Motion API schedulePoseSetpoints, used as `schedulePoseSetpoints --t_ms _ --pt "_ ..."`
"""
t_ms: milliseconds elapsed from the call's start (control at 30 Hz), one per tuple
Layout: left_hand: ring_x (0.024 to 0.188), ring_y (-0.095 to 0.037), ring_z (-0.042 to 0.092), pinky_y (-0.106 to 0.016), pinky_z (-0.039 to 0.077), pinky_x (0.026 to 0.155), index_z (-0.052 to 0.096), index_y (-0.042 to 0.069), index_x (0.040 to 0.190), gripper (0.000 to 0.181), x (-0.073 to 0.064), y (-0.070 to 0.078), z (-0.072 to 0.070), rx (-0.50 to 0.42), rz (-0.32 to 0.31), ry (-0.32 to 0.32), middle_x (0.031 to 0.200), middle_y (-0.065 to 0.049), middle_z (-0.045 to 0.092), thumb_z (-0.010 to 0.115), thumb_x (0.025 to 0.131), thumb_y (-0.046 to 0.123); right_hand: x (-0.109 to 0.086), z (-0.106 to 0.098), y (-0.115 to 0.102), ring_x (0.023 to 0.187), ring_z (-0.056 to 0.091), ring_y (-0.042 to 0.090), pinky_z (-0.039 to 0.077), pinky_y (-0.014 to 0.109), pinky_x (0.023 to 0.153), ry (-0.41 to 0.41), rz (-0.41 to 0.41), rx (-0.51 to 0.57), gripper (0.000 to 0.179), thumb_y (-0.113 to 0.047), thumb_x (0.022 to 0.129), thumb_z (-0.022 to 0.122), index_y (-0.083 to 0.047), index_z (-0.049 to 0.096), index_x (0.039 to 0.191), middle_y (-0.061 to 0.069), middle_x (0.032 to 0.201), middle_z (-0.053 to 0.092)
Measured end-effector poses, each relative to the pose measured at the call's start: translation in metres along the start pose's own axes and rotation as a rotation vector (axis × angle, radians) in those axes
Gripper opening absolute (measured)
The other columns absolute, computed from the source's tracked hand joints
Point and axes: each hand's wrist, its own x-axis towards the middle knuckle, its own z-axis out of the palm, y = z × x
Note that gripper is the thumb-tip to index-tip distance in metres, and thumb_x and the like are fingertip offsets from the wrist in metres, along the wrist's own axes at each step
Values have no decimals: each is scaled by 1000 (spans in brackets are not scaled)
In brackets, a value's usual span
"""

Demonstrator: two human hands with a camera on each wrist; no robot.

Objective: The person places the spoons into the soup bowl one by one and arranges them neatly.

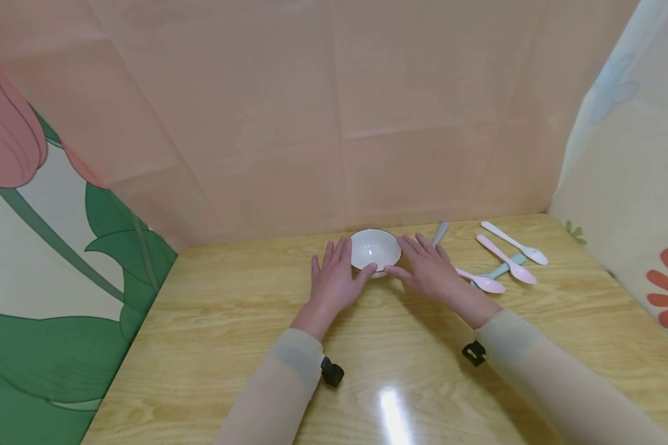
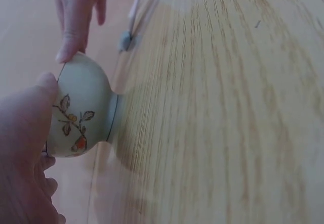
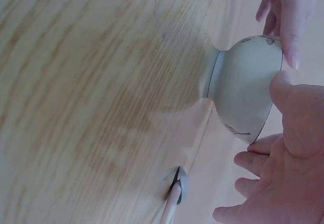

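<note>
A small white bowl (image 1: 374, 248) with a dark rim stands upright near the table's back edge. Its outside bears a painted sprig with leaves and an orange spot, seen in the left wrist view. My left hand (image 1: 336, 272) holds the bowl's left side, thumb at the near rim and fingers along the side. From the right, my right hand (image 1: 428, 269) holds it likewise; in the right wrist view its thumb (image 3: 281, 87) and index finger meet the rim while the other fingers spread away. The bowl's foot (image 2: 114, 118) appears to rest on the wood.
Several spoons lie right of my right hand: a white one (image 1: 514, 243), a pink one (image 1: 506, 259), another pink one (image 1: 487, 284) and a green handle (image 1: 503, 267). A grey-blue handle (image 1: 440, 233) shows behind the hand. A pinkish cloth backdrop (image 1: 256, 123) rises behind the table (image 1: 228, 321).
</note>
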Motion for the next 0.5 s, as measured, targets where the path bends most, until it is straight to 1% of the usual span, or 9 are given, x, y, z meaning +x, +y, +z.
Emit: schedulePoseSetpoints --t_ms 167,367,500 --pt "169 -31 10 -68 10 131 18 14 178 100 -1 0 1 -4 -5 -1 183 -4 19 42 106 80 0 -1 -1 163 17 55 17 79 124 3 -8 7 85 -52 114 58 6 31 169 30 172 34" --pt "169 -33 12 -69 11 130 19 13 178 102 -5 -2 2 -13 0 14 183 -4 21 41 106 81 0 0 0 162 18 56 16 79 124 7 -20 25 85 -52 112 61 5 34 169 30 171 36" --pt "169 -32 11 -69 11 130 19 12 178 102 -9 -2 0 -12 -3 11 183 -4 20 42 106 81 -1 0 0 161 19 58 19 78 124 18 -35 34 83 -50 112 63 6 36 168 31 170 37"
